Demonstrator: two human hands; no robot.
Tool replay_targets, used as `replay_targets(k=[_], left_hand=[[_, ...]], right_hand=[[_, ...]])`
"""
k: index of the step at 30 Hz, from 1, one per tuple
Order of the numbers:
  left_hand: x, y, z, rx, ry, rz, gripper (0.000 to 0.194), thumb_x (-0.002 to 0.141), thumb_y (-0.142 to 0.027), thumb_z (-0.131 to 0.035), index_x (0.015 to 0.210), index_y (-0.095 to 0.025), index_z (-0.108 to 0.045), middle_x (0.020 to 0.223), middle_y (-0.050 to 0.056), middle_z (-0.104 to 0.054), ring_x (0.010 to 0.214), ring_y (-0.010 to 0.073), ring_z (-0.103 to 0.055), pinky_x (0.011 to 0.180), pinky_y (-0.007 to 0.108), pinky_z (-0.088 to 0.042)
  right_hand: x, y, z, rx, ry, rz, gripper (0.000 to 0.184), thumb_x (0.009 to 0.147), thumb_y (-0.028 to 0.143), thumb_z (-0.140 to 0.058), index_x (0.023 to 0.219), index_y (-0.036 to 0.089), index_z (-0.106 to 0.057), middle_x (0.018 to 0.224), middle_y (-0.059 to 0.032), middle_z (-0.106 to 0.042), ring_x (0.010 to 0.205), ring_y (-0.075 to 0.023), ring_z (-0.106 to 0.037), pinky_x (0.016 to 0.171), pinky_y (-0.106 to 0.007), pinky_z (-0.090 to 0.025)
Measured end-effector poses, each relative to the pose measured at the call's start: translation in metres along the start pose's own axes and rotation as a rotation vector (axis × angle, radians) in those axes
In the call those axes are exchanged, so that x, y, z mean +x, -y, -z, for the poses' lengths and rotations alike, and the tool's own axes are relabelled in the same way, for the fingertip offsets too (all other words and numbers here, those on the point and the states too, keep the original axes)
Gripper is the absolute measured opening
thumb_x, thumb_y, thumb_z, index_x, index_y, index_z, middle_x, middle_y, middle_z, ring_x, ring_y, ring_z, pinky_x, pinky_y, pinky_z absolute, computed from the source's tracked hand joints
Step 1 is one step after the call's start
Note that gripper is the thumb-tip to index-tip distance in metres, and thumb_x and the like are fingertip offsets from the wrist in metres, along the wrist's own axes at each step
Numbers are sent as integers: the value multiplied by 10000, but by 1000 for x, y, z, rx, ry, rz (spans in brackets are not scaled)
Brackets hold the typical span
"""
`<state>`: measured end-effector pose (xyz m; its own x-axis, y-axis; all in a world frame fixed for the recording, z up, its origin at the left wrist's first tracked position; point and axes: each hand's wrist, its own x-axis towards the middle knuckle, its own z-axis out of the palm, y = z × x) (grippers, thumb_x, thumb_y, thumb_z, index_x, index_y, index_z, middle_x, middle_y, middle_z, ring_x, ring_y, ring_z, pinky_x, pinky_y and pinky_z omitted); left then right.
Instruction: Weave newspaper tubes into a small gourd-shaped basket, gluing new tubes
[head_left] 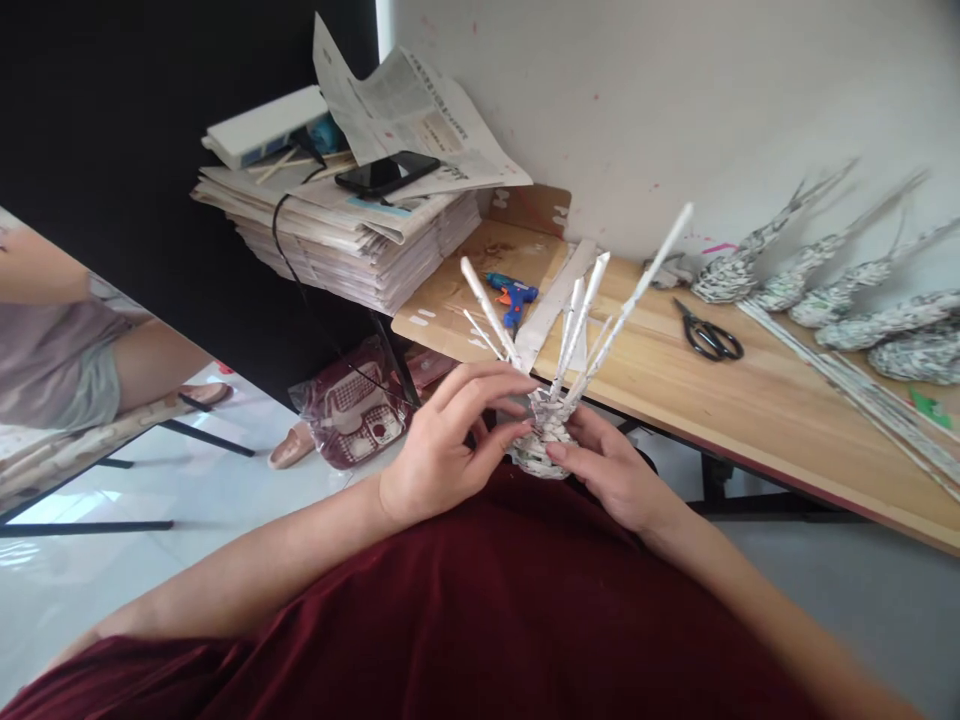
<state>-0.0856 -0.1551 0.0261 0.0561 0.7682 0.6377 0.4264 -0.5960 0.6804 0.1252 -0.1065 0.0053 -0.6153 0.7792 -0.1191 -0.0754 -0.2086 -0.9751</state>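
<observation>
A small woven basket of rolled newspaper (546, 455) rests against my dark red clothing, close to the table's front edge. Several white paper tubes (581, 330) stick up from its rim at different angles. My right hand (615, 462) grips the basket's right side, its thumb across the front weave. At the left rim is my left hand (450, 440), with fingers bent over the base of the tubes and the thumb touching the weave. Whether its fingertips pinch a strip is too small to tell.
Black scissors (706, 332) and several woven paper pieces (727, 275) lie on the wooden table (645, 370), beside long paper tubes (847, 390). A blue glue gun (514, 298) sits on cardboard. Further left, a phone (388, 174) tops a newspaper stack (360, 260). Another person (67, 350) sits left.
</observation>
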Motion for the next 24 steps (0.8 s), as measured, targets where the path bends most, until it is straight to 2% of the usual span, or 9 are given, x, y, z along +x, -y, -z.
replay_targets(k=[2,4,7,9,12,15,18,21,24], left_hand=[[-1,4,4,79,-56,31,201,896,-155,-718,1091,-200,-696,1082,52,-701,831,118,-700,617,194,-548],[-1,9,6,92,15,185,83,898,-205,-726,981,-191,-728,923,34,-727,819,136,-680,652,221,-533],[-2,17,2,-131,137,463,246,871,-291,-758,1084,-169,-734,888,46,-736,792,156,-679,678,258,-536],[-3,21,-2,-313,179,550,376,835,-331,-793,1160,-156,-723,870,46,-715,770,161,-670,691,276,-546],[-3,22,-8,-437,188,572,418,795,-344,-832,1164,-167,-746,880,44,-683,779,163,-664,716,285,-558],[-2,22,-9,-477,183,564,300,791,-317,-837,1043,-163,-783,922,52,-691,782,159,-670,731,284,-570],[-3,23,-8,-516,228,576,172,828,-291,-805,916,-146,-781,891,51,-706,768,144,-658,728,265,-566],[-7,24,-6,-581,238,619,152,854,-285,-782,896,-141,-760,873,44,-714,740,125,-638,700,243,-551],[-12,26,-5,-637,233,654,167,835,-284,-805,906,-141,-754,894,46,-735,734,120,-637,683,234,-539]], right_hand=[[-1,-4,3,111,2,-43,415,843,345,-800,1219,246,-655,1197,-70,-723,1110,-259,-673,1006,-436,-505],[-3,-7,5,161,9,-79,414,829,334,-810,1208,241,-672,1175,-70,-728,1086,-257,-678,978,-423,-508],[-4,-9,6,170,30,-99,454,817,313,-815,1245,251,-676,1195,-61,-724,1106,-249,-665,959,-387,-498],[-4,-10,5,179,62,-116,487,817,304,-811,1280,255,-671,1219,-56,-717,1108,-236,-656,948,-362,-491],[-3,-9,3,208,108,-156,553,810,286,-805,1339,257,-645,1241,-52,-706,1093,-220,-649,944,-342,-484],[-3,-9,2,185,136,-180,567,809,286,-800,1350,254,-635,1271,-52,-693,1076,-211,-646,959,-342,-477],[-3,-7,0,84,148,-162,535,834,301,-778,1344,245,-624,1298,-54,-679,1130,-223,-630,991,-352,-467],[-3,-2,-2,-63,145,-114,541,843,316,-765,1347,220,-593,1326,-69,-660,1210,-253,-597,1029,-377,-457],[-3,2,-5,-201,148,-80,520,847,322,-751,1324,201,-585,1308,-80,-663,1209,-272,-594,1040,-405,-461]])
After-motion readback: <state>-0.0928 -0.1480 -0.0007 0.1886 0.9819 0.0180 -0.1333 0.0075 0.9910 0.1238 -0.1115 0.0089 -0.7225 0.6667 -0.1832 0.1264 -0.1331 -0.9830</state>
